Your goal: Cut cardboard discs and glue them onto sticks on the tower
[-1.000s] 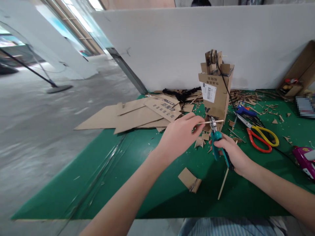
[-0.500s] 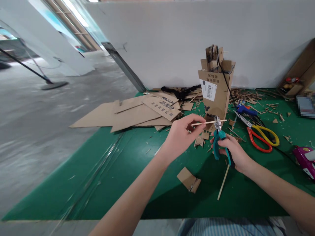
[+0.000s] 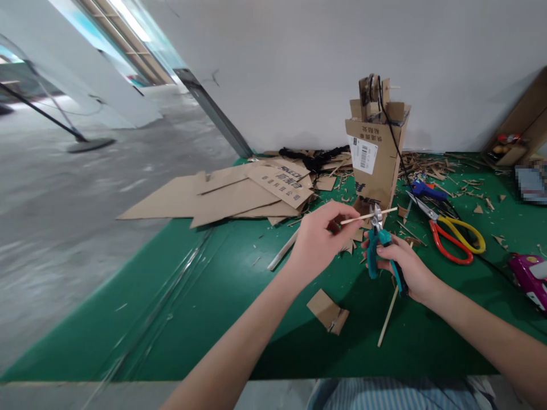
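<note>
My left hand (image 3: 320, 242) pinches one end of a thin wooden stick (image 3: 364, 216) and holds it level above the green table (image 3: 205, 285). My right hand (image 3: 404, 267) grips the teal handles of a small pair of cutters (image 3: 378, 242), whose metal jaws sit around the stick near its right end. Just behind the stick stands a tall cardboard model (image 3: 376, 154) with a barcode label and a black cord over its top.
Flat cardboard sheets (image 3: 222, 196) lie at the back left. Red-and-yellow scissors (image 3: 453, 239), a blue tool (image 3: 427, 191) and a pink object (image 3: 530, 279) lie to the right. A folded cardboard scrap (image 3: 328, 310) and a second stick (image 3: 388, 316) lie near me. Chips litter the back.
Both hands stay together on the stick and cutters; the stick's right end has tilted slightly upward. The camera has shifted a little, so the scene sits slightly differently.
</note>
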`<control>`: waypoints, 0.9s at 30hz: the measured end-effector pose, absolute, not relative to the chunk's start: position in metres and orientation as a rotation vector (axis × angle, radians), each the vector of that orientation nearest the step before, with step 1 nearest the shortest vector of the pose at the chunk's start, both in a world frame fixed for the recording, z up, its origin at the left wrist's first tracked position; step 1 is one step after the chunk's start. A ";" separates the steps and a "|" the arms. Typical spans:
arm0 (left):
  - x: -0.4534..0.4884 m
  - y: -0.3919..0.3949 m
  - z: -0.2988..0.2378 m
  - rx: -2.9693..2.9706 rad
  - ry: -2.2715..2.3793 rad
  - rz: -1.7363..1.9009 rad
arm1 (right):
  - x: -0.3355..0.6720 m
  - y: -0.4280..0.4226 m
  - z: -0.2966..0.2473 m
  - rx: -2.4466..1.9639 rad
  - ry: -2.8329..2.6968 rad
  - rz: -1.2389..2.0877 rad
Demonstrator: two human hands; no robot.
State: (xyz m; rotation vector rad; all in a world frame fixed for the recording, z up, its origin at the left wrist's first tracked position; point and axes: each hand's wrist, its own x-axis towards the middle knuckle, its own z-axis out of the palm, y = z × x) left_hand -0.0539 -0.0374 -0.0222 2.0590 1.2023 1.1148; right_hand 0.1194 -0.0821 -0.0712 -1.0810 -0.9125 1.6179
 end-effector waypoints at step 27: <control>-0.072 -0.043 -0.047 2.797 1.376 1.134 | 0.103 -0.078 -0.068 -1.067 -1.019 1.623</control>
